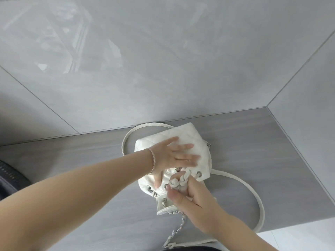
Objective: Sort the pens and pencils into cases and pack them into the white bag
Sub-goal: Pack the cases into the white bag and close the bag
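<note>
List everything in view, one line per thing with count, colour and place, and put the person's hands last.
white bag: one, white quilted, lying on the counter near the wall
drawstring: one, white, knotted, at the bag's mouth
strap: one, white, looped on the counter around the bag
chain: one, silver, trailing from the bag toward the near edge
counter: one, grey
wall: grey tiles, behind the counter
dark object: one, black, left edge, unidentifiable
bracelet: one, silvery, on the left wrist
left hand: flat on the bag
right hand: gripping the drawstring
</note>
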A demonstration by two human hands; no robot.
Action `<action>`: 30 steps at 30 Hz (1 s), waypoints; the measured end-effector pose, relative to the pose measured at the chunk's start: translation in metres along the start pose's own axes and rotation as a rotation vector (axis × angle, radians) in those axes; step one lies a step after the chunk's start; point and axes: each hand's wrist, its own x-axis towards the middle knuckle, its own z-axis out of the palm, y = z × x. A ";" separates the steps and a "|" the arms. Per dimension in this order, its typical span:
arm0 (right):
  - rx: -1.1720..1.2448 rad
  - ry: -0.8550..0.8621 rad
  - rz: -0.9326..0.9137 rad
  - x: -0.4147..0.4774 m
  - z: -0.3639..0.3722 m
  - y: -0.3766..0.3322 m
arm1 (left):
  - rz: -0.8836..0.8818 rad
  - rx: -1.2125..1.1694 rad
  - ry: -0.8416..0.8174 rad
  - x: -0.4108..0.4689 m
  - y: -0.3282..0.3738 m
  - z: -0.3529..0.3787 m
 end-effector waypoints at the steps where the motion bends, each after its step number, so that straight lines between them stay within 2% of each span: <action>1: 0.026 0.012 -0.027 -0.002 0.000 0.003 | -0.134 -0.108 -0.147 -0.007 0.001 -0.001; 2: 0.049 0.028 -0.059 -0.003 0.001 0.006 | -0.295 -0.177 -0.209 -0.017 0.004 0.000; 3: 0.071 0.050 -0.092 -0.003 0.002 0.009 | -0.438 -0.315 -0.186 -0.026 0.008 -0.005; 4: 0.083 0.071 -0.118 -0.002 0.002 0.012 | -0.578 -0.495 -0.121 -0.033 0.010 -0.009; 6: 0.088 0.089 -0.130 0.000 0.004 0.015 | -0.788 -0.942 0.150 -0.043 0.015 -0.024; 7: 0.086 0.087 -0.130 0.002 0.004 0.014 | -0.839 -1.120 0.277 -0.048 0.017 -0.040; 9: 0.080 0.090 -0.119 0.007 0.003 0.013 | -0.728 -1.258 0.409 -0.055 0.027 -0.074; 10: 0.062 0.094 -0.118 0.009 0.002 0.014 | -0.641 -1.216 0.405 -0.058 0.035 -0.088; 12: 0.014 0.079 -0.137 0.011 0.001 0.015 | -0.521 -0.918 0.310 -0.061 0.050 -0.104; 15: -0.016 0.059 -0.169 0.011 0.002 0.015 | -0.501 -0.638 0.352 -0.055 0.059 -0.102; 17: -0.045 0.069 -0.182 0.011 0.003 0.017 | -0.479 -0.625 0.365 -0.051 0.061 -0.102; 19: -0.083 0.092 -0.193 0.010 0.004 0.019 | -0.512 -0.708 0.318 -0.052 0.061 -0.104; 26: -0.182 0.107 -0.249 0.011 0.012 0.024 | -0.459 -0.529 0.317 -0.052 0.070 -0.092; 28: -0.187 0.115 -0.250 0.012 0.014 0.029 | -0.454 -0.517 0.294 -0.051 0.071 -0.091; 30: -0.205 0.134 -0.277 0.014 0.016 0.031 | -0.470 -0.587 0.340 -0.049 0.068 -0.091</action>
